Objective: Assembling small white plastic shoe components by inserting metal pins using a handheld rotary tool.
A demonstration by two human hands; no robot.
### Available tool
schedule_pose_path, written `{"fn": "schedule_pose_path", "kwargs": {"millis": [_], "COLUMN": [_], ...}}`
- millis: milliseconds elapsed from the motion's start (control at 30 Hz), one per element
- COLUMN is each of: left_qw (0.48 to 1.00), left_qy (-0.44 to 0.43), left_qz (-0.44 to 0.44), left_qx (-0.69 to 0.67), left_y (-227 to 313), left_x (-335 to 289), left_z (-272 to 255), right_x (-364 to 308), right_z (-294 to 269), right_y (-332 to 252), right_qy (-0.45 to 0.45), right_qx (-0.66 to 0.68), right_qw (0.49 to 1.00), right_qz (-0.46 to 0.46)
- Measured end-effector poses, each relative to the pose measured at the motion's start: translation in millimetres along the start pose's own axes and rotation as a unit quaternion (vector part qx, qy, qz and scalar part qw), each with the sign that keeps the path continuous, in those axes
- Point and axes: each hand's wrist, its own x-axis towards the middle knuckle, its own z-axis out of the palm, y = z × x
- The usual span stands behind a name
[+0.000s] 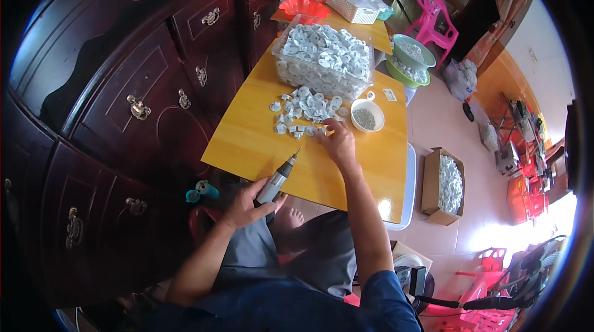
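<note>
My left hand [250, 204] is wrapped round a grey and black electric screwdriver [276, 181], whose thin bit points up and away over the table's near edge. At the near side of a loose pile of small white plastic parts [312, 106], my right hand [340, 144] has its fingers curled in, with thumb and fingertips at a white plastic part [320, 131]. Beside that hand, to the right, stands a white bowl [378, 123] holding many tiny grey metal pieces, probably screws. Behind the pile, a clear plastic bin [291, 72] is heaped with the same white parts.
The yellow wooden table [247, 140] stands beside dark wooden cabinets [124, 84]. Right of it are stacked basins [408, 53] of white parts, a pink chair [433, 19] and a cardboard box [431, 186] of white parts. A red scalloped bowl [303, 8] and white basket [352, 10] stand farther back.
</note>
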Motion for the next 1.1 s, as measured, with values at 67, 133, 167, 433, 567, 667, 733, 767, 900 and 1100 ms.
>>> {"fn": "schedule_pose_path", "kwargs": {"millis": [67, 133, 167, 433, 567, 667, 733, 767, 900, 1100], "left_qw": [1.0, 0.999, 0.999, 0.999, 1.0, 1.0, 0.999, 0.999, 0.997, 0.997], "left_qy": [0.0, -0.012, -0.012, -0.002, -0.013, -0.018, -0.033, -0.033, -0.016, -0.018], "left_qz": [0.005, -0.016, -0.014, 0.021, 0.014, -0.008, -0.014, -0.015, 0.052, 0.057], "left_qx": [0.016, 0.031, 0.031, 0.028, 0.019, 0.01, 0.016, 0.016, 0.056, 0.039], "left_y": [0, 2, -1, -4, 2, 1, 9, 9, 12, 11], "left_x": [0, -1, 0, 1, 2, 0, 2, 3, 3, 4], "left_z": [-1, -3, -2, 2, 3, 4, 5, 6, 7, 10], "right_x": [0, 2, 6, -1, -16, -28, -37, -40, -49, -55], "right_z": [4, 0, -1, -12, -17, -17, -16, -13, -1, 5], "right_y": [-7, -15, -15, -3, 5, -4, -6, -6, -13, -9], "right_qy": [-0.013, -0.047, -0.046, -0.035, -0.031, -0.038, -0.025, -0.025, 0.021, -0.033], "right_qx": [-0.049, -0.101, -0.101, -0.072, 0.05, 0.197, 0.229, 0.229, 0.274, 0.328], "right_qw": [0.999, 0.994, 0.994, 0.997, 0.998, 0.972, 0.964, 0.963, 0.957, 0.936], "right_qz": [0.009, 0.02, 0.02, 0.012, 0.027, 0.125, 0.136, 0.138, 0.094, 0.122]}}
